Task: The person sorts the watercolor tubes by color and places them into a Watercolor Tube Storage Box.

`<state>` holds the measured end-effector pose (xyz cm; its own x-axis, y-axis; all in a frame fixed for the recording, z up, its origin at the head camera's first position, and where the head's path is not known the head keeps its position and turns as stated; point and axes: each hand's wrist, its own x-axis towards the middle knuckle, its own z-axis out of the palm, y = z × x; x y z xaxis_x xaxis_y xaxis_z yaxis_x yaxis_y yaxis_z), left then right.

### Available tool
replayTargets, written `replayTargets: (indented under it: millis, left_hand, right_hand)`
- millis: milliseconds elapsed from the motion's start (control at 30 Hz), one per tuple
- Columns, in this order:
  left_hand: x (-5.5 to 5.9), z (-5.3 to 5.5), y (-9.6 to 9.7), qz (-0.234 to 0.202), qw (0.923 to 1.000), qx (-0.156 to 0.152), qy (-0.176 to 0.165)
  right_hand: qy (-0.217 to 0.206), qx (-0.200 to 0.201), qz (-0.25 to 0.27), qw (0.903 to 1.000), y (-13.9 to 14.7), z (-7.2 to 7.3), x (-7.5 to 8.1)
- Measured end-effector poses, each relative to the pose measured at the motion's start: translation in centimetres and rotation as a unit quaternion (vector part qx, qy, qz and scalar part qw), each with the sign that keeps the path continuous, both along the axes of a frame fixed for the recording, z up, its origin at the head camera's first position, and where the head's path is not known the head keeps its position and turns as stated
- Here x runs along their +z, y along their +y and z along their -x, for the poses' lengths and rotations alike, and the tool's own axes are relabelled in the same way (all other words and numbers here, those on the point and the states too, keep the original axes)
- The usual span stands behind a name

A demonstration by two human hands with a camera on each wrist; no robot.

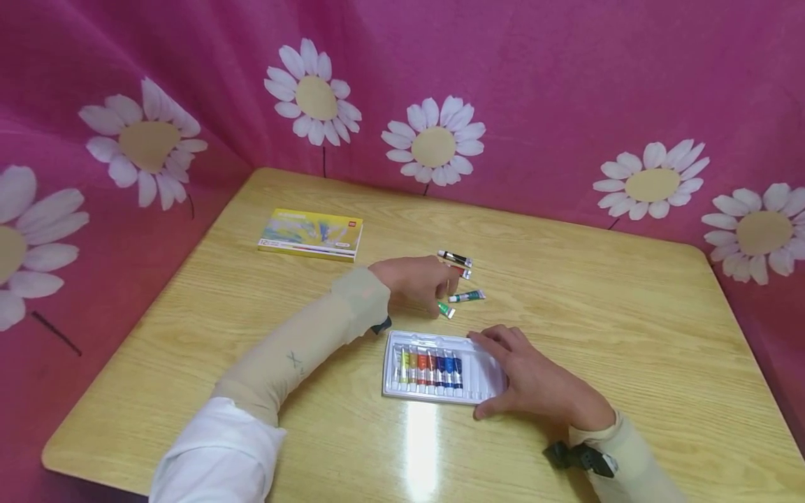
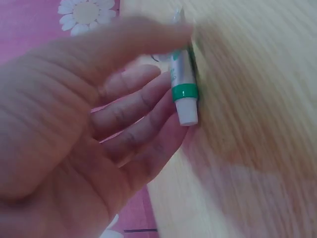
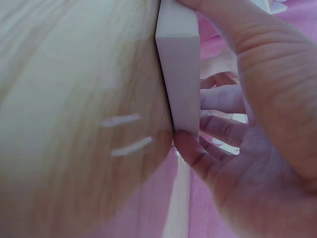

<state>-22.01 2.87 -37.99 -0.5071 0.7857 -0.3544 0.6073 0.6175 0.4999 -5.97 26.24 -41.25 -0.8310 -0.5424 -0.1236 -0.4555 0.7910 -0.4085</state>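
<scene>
A white plastic tray (image 1: 484, 370) holds a row of several paint tubes (image 1: 430, 370), yellow through red to blue, with bare slots at its right end. My right hand (image 1: 534, 374) grips that end, thumb at the near edge and fingers at the far edge; in the right wrist view the tray's white side (image 3: 181, 84) lies between thumb and fingers. Beyond the tray, my left hand (image 1: 421, 279) reaches over a light green paint tube (image 1: 446, 309). Its thumb crosses in front of the tube (image 2: 184, 79) in the left wrist view, the other fingers loosely bent beside it.
Near the left fingertips lie a dark green tube (image 1: 467, 296), a red tube (image 1: 464, 272) partly hidden by the hand, and a black tube (image 1: 454, 258). A yellow paint box (image 1: 311, 234) lies at the back left of the wooden table (image 1: 629, 314). Pink flowered cloth (image 1: 534, 126) hangs behind.
</scene>
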Motion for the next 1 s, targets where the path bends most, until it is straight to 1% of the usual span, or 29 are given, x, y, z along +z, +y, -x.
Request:
replayTargets:
  millis: [200, 400, 567, 667, 733, 833, 933, 1000]
  left_hand:
    - [0.2, -0.2, -0.4, 0.01, 0.9999, -0.004, 0.011]
    - [0.3, -0.4, -0.6, 0.016, 0.9998, -0.01, 0.006]
    - [0.7, -0.7, -1.0, 0.023, 0.9996, -0.012, 0.014]
    - [0.9, -0.9, -1.2, 0.015, 0.9995, -0.019, 0.019]
    - [1.0, -1.1, -1.3, 0.002, 0.9994, -0.028, 0.022]
    - [1.0, -1.6, -1.4, -0.023, 0.9994, -0.024, 0.01]
    - [0.9, -2.0, -1.2, -0.048, 0.9983, -0.03, 0.015]
    - [0.8, -2.3, -1.0, -0.062, 0.9976, -0.027, 0.014]
  right_hand:
    - [-0.004, -0.001, 0.001, 1.0, 0.0, 0.1, 0.0]
    - [-0.016, -0.004, -0.001, 0.9999, 0.0, 0.0, 0.1]
    - [-0.038, -0.014, 0.0, 0.9992, -0.1, 0.0, 0.2]
    - [-0.053, -0.024, -0.001, 0.9983, -0.1, 0.0, 0.3]
    - [-0.053, -0.026, -0.001, 0.9983, 0.0, 0.0, 0.3]
    - [-0.058, -0.029, -0.004, 0.9979, 0.2, -0.1, 0.4]
    - [-0.057, -0.028, -0.006, 0.998, 0.3, -0.1, 0.5]
    - [-0.054, -0.03, -0.011, 0.998, 0.2, -0.1, 0.6]
